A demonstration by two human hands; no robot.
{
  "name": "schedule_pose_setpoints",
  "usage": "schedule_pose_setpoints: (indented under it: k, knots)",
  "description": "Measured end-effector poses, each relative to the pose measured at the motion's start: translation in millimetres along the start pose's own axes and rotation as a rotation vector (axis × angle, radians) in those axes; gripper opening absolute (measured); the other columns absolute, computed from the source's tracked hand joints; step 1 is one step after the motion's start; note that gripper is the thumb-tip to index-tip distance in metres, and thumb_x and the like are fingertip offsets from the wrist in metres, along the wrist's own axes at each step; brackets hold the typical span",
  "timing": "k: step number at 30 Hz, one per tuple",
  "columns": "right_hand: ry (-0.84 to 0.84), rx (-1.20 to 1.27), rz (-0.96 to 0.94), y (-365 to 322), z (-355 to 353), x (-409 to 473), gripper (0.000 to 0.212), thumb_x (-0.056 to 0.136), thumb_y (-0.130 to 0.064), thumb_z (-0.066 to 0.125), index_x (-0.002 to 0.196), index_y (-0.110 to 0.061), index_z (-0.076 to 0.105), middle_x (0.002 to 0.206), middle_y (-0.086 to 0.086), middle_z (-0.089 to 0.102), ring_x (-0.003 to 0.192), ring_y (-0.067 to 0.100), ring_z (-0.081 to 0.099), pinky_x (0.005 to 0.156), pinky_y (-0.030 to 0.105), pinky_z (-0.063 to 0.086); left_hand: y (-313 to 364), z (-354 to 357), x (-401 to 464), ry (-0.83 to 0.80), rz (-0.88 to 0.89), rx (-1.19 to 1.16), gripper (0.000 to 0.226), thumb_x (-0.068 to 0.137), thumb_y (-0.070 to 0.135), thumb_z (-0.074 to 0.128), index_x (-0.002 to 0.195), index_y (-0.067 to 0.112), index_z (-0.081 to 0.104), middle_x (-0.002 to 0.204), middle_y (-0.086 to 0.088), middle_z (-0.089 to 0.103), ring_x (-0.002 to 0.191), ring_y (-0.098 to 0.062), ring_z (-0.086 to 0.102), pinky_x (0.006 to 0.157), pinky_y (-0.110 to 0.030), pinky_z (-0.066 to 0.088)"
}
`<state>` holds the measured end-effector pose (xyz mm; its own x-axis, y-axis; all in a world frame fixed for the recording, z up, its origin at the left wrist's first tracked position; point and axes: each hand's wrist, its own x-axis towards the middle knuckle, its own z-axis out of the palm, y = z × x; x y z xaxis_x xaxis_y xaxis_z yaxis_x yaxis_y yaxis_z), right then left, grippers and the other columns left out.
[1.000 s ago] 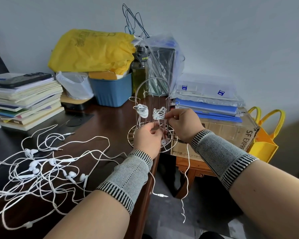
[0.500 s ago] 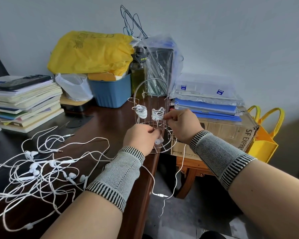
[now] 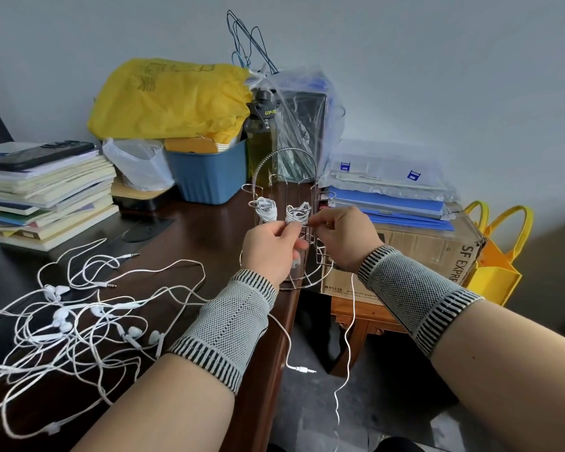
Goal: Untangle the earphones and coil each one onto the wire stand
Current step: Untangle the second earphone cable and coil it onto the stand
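- The wire stand (image 3: 286, 203) is seen upright at the tabletop (image 3: 190, 243) edge, directly ahead of both hands, its hooped handle rising above them and its round base partly hidden behind them.
- A tangle of white earphones (image 3: 79, 321) is spread on the tabletop well to the left of the left hand (image 3: 271, 246), nearer that hand than the right; these are judged not yet sorted.
- The earphone in hand (image 3: 348, 350) is shown trailing straight down from under the right hand (image 3: 346, 236), its long axis near vertical, past the tabletop edge toward the floor.
- Two coiled earphones (image 3: 297, 213) are already wound on neighbouring prongs, just above and ahead of the fingertips.
- The left hand is curled around an earbud and cord close against the stand; the right hand is pinched on the cord just right of the second coil, the two hands nearly touching.
- The next wrap is judged to go on the prong just beyond the right hand's pinch.
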<state>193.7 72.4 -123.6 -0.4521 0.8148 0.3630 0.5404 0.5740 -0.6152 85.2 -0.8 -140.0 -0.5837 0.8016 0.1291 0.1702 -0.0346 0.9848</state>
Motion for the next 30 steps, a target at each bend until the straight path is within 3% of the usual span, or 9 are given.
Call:
schedule_pose_setpoints:
  k: [5, 8, 12, 14, 16, 21, 26, 28, 30]
  knots:
    - [-0.010, 0.022, 0.004, 1, -2, -2, 0.019, 0.093, -0.013, 0.055, 0.093, -0.023, 0.071, 0.065, -0.016, 0.055, 0.051, -0.001, 0.046, 0.052, 0.014, 0.036, -3, 2, 1, 0.048, 0.048, 0.055, 0.028, 0.093, 0.025, 0.062, 0.068, 0.014, 0.069, 0.058, 0.003, 0.067, 0.047, -0.008, 0.057, 0.052, -0.028, 0.050]
    - [-0.020, 0.131, 0.056, 10, -12, -5, 0.008, 0.089, -0.020, 0.063, 0.084, -0.018, 0.069, 0.064, -0.010, 0.060, 0.051, 0.002, 0.049, 0.053, 0.019, 0.041, -3, 2, -1, 0.049, 0.056, 0.049, 0.026, 0.094, 0.024, 0.061, 0.070, 0.016, 0.068, 0.065, 0.001, 0.070, 0.049, -0.004, 0.059, 0.052, -0.025, 0.053]
    - [-0.093, 0.239, 0.298, 32, -43, -13, 0.012, 0.086, -0.023, 0.069, 0.086, -0.011, 0.070, 0.072, 0.002, 0.063, 0.059, 0.013, 0.053, 0.054, 0.030, 0.055, -6, 2, 1, 0.062, 0.083, 0.077, 0.024, 0.094, 0.028, 0.061, 0.072, 0.020, 0.068, 0.067, 0.004, 0.072, 0.052, -0.002, 0.061, 0.061, -0.029, 0.058]
    - [-0.089, 0.172, 0.332, 36, -57, -14, 0.018, 0.087, -0.024, 0.068, 0.090, -0.006, 0.070, 0.073, 0.005, 0.062, 0.056, 0.011, 0.050, 0.044, 0.021, 0.046, -7, 3, 3, 0.070, 0.089, 0.084, 0.026, 0.093, 0.029, 0.062, 0.068, 0.023, 0.067, 0.066, 0.005, 0.072, 0.052, -0.002, 0.062, 0.065, -0.031, 0.060]
    - [-0.030, 0.035, 0.245, 27, -65, -10, 0.018, 0.087, -0.023, 0.067, 0.087, -0.005, 0.071, 0.068, 0.003, 0.062, 0.053, 0.009, 0.050, 0.040, 0.015, 0.039, -8, 3, 3, 0.080, 0.092, 0.079, 0.026, 0.093, 0.029, 0.062, 0.068, 0.024, 0.067, 0.065, 0.005, 0.072, 0.053, -0.003, 0.063, 0.066, -0.031, 0.060]
    - [0.034, -0.160, -0.022, -28, -60, 11, 0.020, 0.086, -0.024, 0.066, 0.071, -0.012, 0.066, 0.065, 0.000, 0.061, 0.065, 0.017, 0.057, 0.057, 0.024, 0.042, -6, 3, 0, 0.077, 0.070, 0.091, 0.027, 0.093, 0.030, 0.062, 0.069, 0.019, 0.069, 0.065, 0.005, 0.071, 0.052, -0.002, 0.063, 0.061, -0.026, 0.056]
    - [-0.030, -0.322, -0.079, -64, -42, 34, 0.015, 0.088, -0.022, 0.061, 0.076, -0.015, 0.068, 0.062, -0.004, 0.056, 0.058, 0.007, 0.050, 0.048, 0.019, 0.033, -6, 1, 0, 0.055, 0.052, 0.085, 0.025, 0.094, 0.032, 0.061, 0.072, 0.022, 0.068, 0.065, 0.006, 0.071, 0.054, -0.001, 0.064, 0.061, -0.023, 0.054]
    - [-0.097, -0.361, -0.066, -72, -33, 40, 0.016, 0.089, -0.022, 0.061, 0.079, -0.011, 0.068, 0.066, -0.002, 0.058, 0.061, 0.009, 0.053, 0.049, 0.019, 0.038, -5, 1, 0, 0.056, 0.061, 0.082, 0.025, 0.094, 0.032, 0.061, 0.071, 0.023, 0.067, 0.065, 0.005, 0.072, 0.056, -0.002, 0.065, 0.064, -0.025, 0.056]
    - [-0.172, -0.422, -0.075, -76, -26, 40, 0.020, 0.091, -0.021, 0.058, 0.089, -0.005, 0.071, 0.079, 0.004, 0.067, 0.073, 0.017, 0.062, 0.063, 0.026, 0.052, -6, 1, -1, 0.045, 0.064, 0.109, 0.025, 0.093, 0.033, 0.061, 0.070, 0.024, 0.066, 0.066, 0.006, 0.072, 0.060, -0.005, 0.068, 0.068, -0.029, 0.059]
